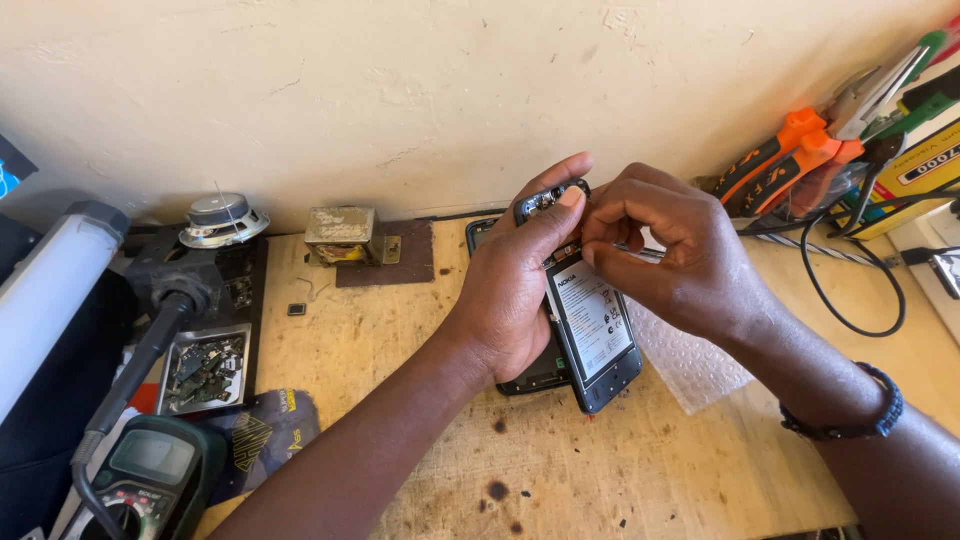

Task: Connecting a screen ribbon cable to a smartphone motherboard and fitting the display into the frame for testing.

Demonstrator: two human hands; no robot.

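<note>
Bracing opened phone (pixel 592 335) in left hand (pixel 520 295) | right hand (pixel 670 250) fingertips pinching at its 12 o'clock edge | second phone (pixel 535 375) beneath

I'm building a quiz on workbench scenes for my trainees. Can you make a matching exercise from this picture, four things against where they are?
Things:
1. phone
2. multimeter
3. orange-handled pliers
4. loudspeaker

Places:
A. far right, by the wall
B. bottom left corner
C. between the left hand and right hand
D. atop the black unit, left of centre

Pairs: 1-C, 2-B, 3-A, 4-D
</note>
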